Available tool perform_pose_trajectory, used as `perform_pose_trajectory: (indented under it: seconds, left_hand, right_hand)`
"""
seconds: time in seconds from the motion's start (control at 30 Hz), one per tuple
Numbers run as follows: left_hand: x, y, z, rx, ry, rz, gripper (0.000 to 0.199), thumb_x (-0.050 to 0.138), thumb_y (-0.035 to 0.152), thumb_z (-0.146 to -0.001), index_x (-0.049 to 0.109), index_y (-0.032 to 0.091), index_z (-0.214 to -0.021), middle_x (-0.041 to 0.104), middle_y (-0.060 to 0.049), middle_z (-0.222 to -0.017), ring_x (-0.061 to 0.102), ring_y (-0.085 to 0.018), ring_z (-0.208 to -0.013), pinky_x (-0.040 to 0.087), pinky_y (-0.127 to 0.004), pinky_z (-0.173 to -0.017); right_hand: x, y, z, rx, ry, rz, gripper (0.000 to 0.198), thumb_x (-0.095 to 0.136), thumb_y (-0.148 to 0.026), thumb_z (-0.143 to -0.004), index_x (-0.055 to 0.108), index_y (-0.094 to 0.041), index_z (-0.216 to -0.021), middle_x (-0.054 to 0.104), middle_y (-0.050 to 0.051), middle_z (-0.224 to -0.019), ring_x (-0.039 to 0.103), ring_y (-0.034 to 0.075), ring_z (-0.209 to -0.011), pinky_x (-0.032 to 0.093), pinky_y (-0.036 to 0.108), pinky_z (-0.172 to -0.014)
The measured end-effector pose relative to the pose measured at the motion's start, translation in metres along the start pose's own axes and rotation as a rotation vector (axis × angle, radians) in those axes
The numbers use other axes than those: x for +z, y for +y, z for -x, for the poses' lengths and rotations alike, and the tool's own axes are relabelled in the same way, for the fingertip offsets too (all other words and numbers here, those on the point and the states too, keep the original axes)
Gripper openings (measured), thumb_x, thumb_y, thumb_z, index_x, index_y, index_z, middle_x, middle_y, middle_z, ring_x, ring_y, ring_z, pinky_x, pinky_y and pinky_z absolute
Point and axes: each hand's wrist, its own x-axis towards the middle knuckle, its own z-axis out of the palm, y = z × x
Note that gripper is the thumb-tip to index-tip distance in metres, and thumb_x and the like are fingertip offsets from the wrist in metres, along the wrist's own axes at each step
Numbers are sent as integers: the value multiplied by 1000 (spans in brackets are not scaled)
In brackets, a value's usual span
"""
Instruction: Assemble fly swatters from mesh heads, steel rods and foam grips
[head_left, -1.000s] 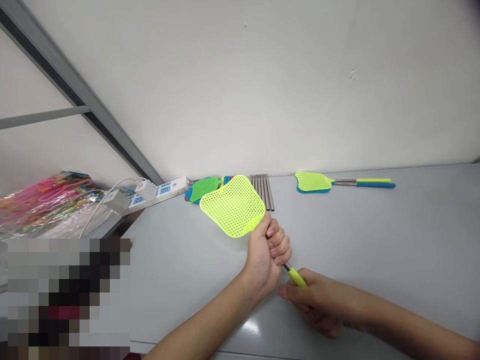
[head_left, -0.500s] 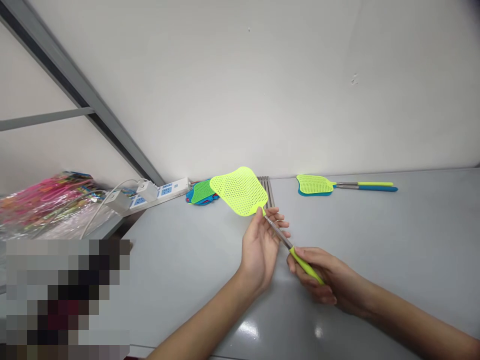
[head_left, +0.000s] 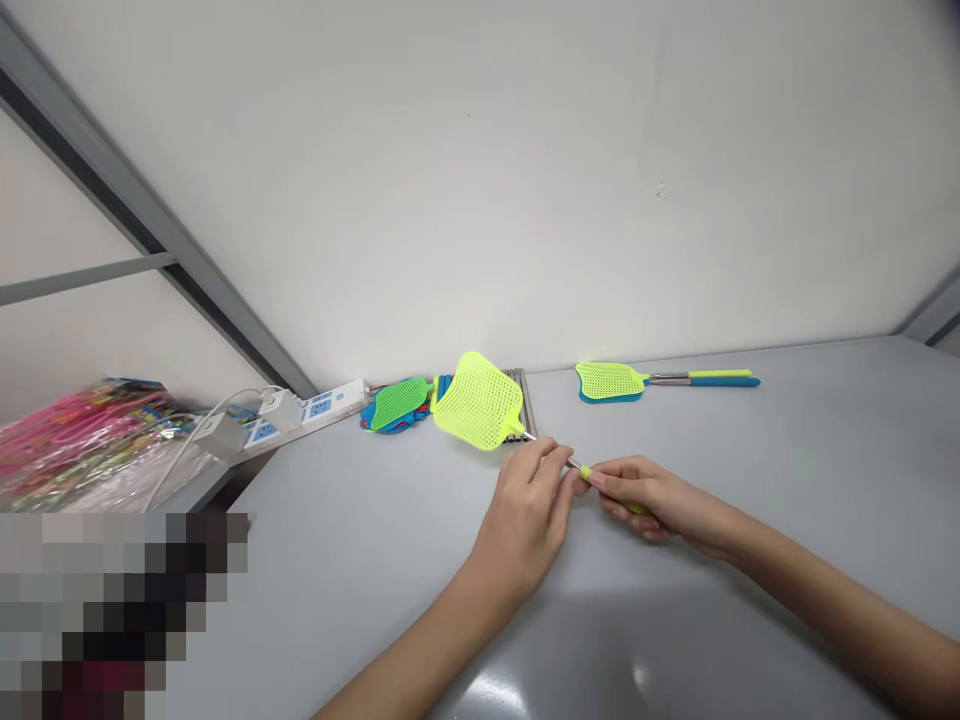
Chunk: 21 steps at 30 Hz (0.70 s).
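Held in the air above the table is a yellow-green fly swatter (head_left: 480, 402), its perforated head pointing up and to the left. My right hand (head_left: 649, 498) is closed around its yellow-green handle. My left hand (head_left: 529, 505) has its fingers wrapped over the metal rod, between the head and the handle. Behind the swatter's head lie several metal rods (head_left: 526, 405), partly hidden. Left of them is a pile of loose swatter heads (head_left: 401, 403), green on top with blue and red below.
Two swatters, a yellow-green one (head_left: 611, 380) over a blue one (head_left: 724, 382), lie by the wall at the right. A white power strip (head_left: 330, 403) with plugged-in chargers stands at the left, near plastic-wrapped pink items (head_left: 82, 440). The grey table (head_left: 810, 470) meets the wall behind.
My left hand has moved from beside the swatter's neck, fingers spread, to a closed hold over its rod. My right hand has shifted slightly up the handle, and the camera view has moved.
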Motion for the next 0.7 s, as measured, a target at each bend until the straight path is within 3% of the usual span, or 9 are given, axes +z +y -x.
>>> perform_pose_trajectory:
  seconds: [0.07, 0.13, 0.23, 0.37, 0.53, 0.7]
  left_hand:
    - [-2, -4, -4, 111, -145, -190, 22, 35, 22, -87, 51, 14, -99, 53, -10, -103, 46, -20, -98, 36, -36, -85]
    - [-5, -8, -8, 196, -368, -325, 25, 31, 23, -89, 53, 14, -82, 57, -7, -83, 52, -19, -82, 39, -36, -76]
    - [-13, -12, -8, 272, -613, -356, 25, 29, 23, -89, 48, 16, -74, 55, -1, -67, 51, -15, -60, 38, -29, -58]
    - [-21, -13, 4, 231, -699, -340, 25, 25, 26, -90, 45, 17, -79, 56, 0, -67, 50, -15, -53, 29, -26, -46]
    - [-23, -14, 18, 94, -738, -303, 26, 23, 26, -90, 45, 18, -81, 58, -1, -70, 52, -15, -54, 25, -26, -46]
    - [-18, -14, 21, -59, -749, -219, 32, 19, 27, -90, 47, 18, -77, 57, 0, -66, 50, -13, -53, 25, -24, -47]
  right_hand:
    - [-3, -3, 2, 25, -65, 79, 33, 46, -47, -81, 56, -16, -83, 35, -6, -58, 22, 2, -40, 15, 16, -35]
    - [-6, -6, 4, 54, -131, 157, 34, 46, -47, -80, 56, -15, -79, 33, -6, -57, 22, 3, -40, 16, 16, -35]
    - [-12, -8, 7, 104, -251, 251, 34, 47, -47, -80, 58, -14, -79, 33, -6, -55, 23, 3, -40, 16, 17, -35]
    - [-18, -9, 9, 141, -317, 351, 36, 48, -48, -79, 59, -14, -81, 37, -5, -55, 27, 4, -44, 19, 17, -38]
    - [-16, -8, 9, 54, -308, 558, 37, 45, -48, -80, 59, -14, -79, 37, -4, -56, 28, 5, -46, 21, 19, -42]
    - [-2, -1, 7, -149, -122, 799, 41, 37, -47, -83, 50, -15, -62, 33, -5, -53, 28, 7, -49, 20, 21, -43]
